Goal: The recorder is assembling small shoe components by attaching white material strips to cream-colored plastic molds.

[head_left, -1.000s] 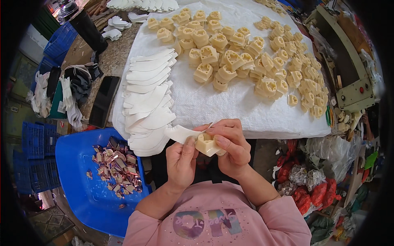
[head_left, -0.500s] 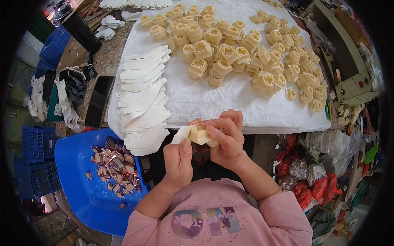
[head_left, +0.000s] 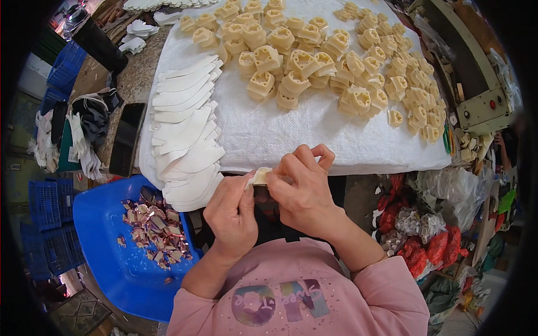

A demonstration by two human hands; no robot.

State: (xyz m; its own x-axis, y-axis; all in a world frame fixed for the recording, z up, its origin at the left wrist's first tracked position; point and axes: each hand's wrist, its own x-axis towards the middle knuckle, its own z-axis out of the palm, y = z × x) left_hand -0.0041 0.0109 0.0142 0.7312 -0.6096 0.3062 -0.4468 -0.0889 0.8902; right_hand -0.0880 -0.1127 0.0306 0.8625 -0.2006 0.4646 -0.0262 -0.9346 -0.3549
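Note:
In front of my chest, both hands meet around a small cream moulded piece (head_left: pixel 260 177), mostly covered by my fingers. My left hand (head_left: pixel 231 214) is closed, its thumb and fingers pinching a white sheet piece, of which only a sliver shows against the cream piece. My right hand (head_left: pixel 305 190) grips the cream piece from the other side with bent fingers. Just beyond my left hand, a fanned row of white curved cut-out sheets (head_left: pixel 182 134) overlaps on the white woven cloth (head_left: pixel 246 140). A heap of similar hollow cream pieces (head_left: pixel 300 67) covers the far and right parts of the cloth.
A blue tub (head_left: pixel 106 257) holding shiny reddish-brown scraps (head_left: pixel 157 224) stands at my left. A black phone (head_left: pixel 128 139) lies by the cloth's left edge. To the right are red and clear plastic bags (head_left: pixel 437 246) and a grey-green machine (head_left: pixel 485 112) with a red button.
The cream piece has shifted slightly left and up and turned, so less of it shows. My fingers have closed further around it, and the white sheet piece is now mostly hidden.

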